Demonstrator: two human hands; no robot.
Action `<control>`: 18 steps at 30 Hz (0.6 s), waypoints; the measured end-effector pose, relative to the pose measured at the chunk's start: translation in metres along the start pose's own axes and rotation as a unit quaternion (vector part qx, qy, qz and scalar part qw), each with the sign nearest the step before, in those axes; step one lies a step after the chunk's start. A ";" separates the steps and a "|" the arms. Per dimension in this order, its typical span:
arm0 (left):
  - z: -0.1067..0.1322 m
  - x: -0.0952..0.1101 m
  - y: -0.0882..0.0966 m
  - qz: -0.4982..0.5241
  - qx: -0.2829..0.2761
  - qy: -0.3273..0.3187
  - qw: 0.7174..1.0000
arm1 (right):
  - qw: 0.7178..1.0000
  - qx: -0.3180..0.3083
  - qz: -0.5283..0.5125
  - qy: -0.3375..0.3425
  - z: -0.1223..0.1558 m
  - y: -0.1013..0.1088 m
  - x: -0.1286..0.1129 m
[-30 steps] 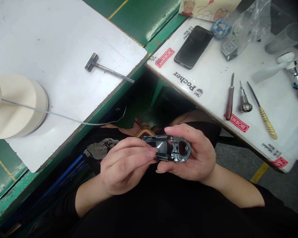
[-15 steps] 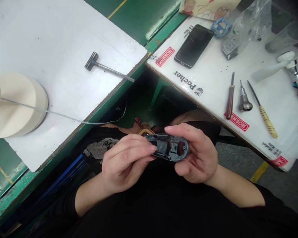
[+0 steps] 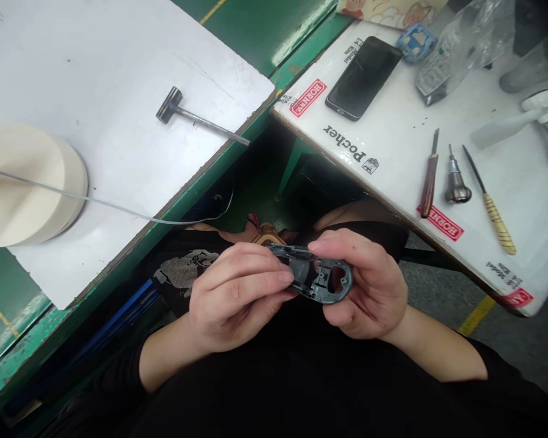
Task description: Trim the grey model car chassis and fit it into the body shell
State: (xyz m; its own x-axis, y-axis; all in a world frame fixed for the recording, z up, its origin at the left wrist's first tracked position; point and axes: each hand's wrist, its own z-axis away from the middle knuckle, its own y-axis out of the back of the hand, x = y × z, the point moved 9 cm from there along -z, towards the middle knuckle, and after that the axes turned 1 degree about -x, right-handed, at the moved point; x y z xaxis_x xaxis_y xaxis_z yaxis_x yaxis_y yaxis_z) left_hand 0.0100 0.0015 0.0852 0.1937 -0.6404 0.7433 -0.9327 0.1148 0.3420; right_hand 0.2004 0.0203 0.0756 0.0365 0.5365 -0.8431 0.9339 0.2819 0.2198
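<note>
A dark grey model car body (image 3: 319, 281), its hollow inner side facing me, is held between both hands above my lap. My left hand (image 3: 240, 298) is closed around its left end, fingers over the top and thumb below, hiding that end. On the other end, my right hand (image 3: 369, 283) grips the rounded rim, with the index finger along the upper edge and the thumb at the lower edge. Openings and small posts show inside the shell between the hands.
A metal T-shaped tool (image 3: 201, 118) lies on the white board (image 3: 119, 55) at left, beside a cream spool (image 3: 41, 188) trailing a thin tube. On the right table are a phone (image 3: 363, 78), a plastic bag (image 3: 461, 48), a knife (image 3: 430, 182), an awl (image 3: 456, 185) and a file (image 3: 497, 222).
The view has shifted slightly. Both hands and the model car body sit a little further right in the picture, with the grip looking the same.
</note>
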 end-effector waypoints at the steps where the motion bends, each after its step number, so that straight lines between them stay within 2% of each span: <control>1: 0.000 0.000 0.000 -0.002 0.003 -0.002 1.000 | 1.000 0.001 -0.004 -0.003 0.000 0.000 0.000; 5: 0.001 0.002 0.001 -0.002 0.018 -0.013 1.000 | 1.000 0.002 -0.010 -0.003 0.001 -0.001 0.001; 11: 0.001 -0.001 0.002 0.008 0.000 0.007 1.000 | 1.000 -0.003 -0.002 -0.001 0.000 -0.002 0.001; 18: 0.002 0.001 0.004 0.005 0.012 -0.010 1.000 | 1.000 -0.002 0.003 -0.009 -0.002 -0.002 0.002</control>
State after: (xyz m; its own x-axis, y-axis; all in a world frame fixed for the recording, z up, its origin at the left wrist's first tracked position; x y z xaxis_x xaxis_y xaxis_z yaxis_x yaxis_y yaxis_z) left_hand 0.0061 -0.0005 0.0862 0.1789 -0.6537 0.7353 -0.9417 0.1028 0.3205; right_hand 0.1982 0.0222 0.0743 0.0491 0.5232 -0.8508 0.9321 0.2821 0.2273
